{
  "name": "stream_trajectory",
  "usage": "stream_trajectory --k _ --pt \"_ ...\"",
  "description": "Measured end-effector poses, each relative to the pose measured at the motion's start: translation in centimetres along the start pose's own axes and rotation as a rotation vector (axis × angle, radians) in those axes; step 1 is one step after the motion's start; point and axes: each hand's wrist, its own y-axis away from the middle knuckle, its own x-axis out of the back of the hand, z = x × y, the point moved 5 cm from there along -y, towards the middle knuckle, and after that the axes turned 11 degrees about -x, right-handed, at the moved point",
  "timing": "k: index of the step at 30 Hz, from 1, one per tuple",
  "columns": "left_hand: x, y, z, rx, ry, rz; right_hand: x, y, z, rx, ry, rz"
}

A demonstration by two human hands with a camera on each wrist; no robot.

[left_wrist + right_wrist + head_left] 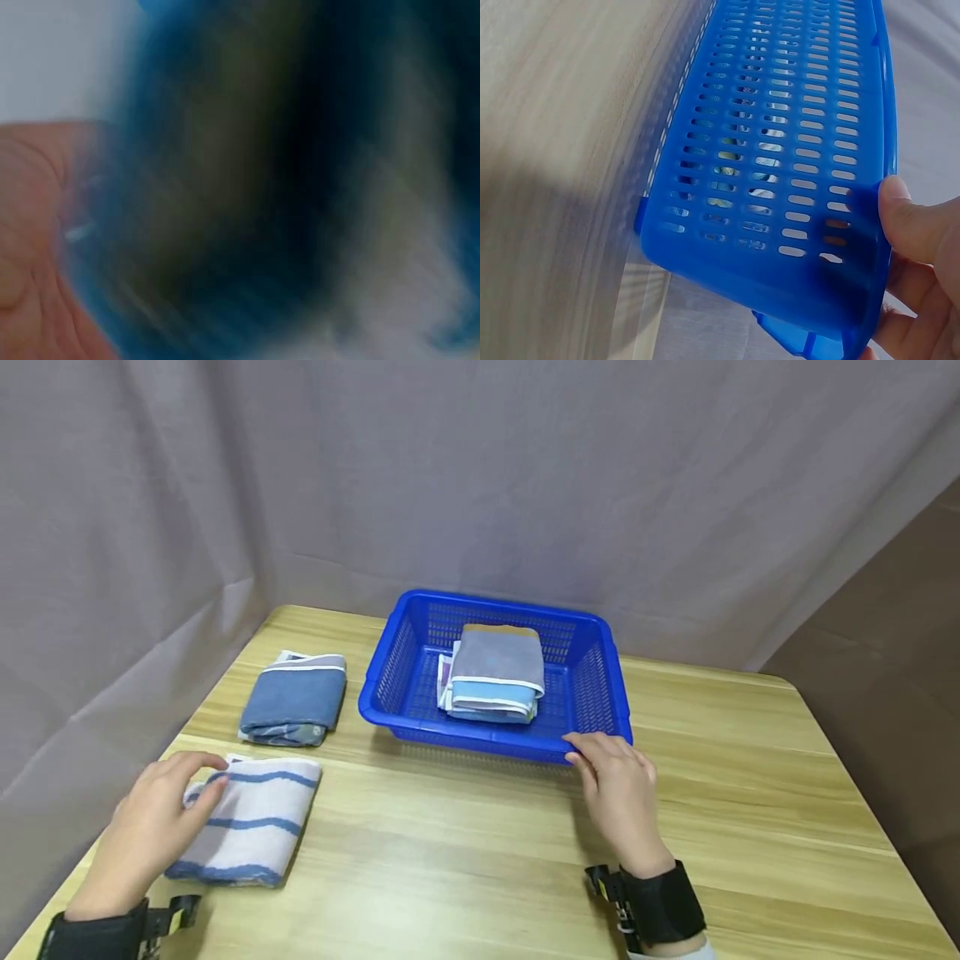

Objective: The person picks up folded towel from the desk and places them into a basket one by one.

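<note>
Left hand (152,814) arches over the striped towel (258,802).

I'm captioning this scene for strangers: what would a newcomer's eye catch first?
Probably the vivid blue basket near the far edge of the table, holding stacked folded cloths, its near rim gripped by the right hand. Next, perhaps, the blue-and-white striped towel at the table's left, with the left hand at its left side.
</note>
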Motion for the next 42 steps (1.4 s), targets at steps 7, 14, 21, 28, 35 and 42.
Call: stream_trajectory --k 7,14,21,28,35,42 --pt "-1.8 2.5 -2.2 -0.022 0.079 -0.074 0.1 0.1 0.0 0.005 -0.015 -0.007" --pt "-3.6 2.4 0.6 0.006 0.083 -0.100 0.2 -0.3 0.0 -0.003 -0.011 -0.006" --pt "-5.4 1.6 5.7 -0.052 0.052 -0.083 0.0 -0.4 0.0 -0.012 0.004 -0.033" --pt "-8.2 -0.1 12.1 -0.074 -0.009 -0.191 0.2 -0.1 0.1 -0.019 0.000 -0.028" --pt "-11.2 -1.4 17.8 -0.172 -0.020 -0.230 0.2 0.0 0.0 -0.030 0.002 -0.039" --pt "-13.0 -1.5 20.8 -0.205 -0.030 -0.247 0.2 -0.2 0.1 -0.033 -0.012 -0.032"
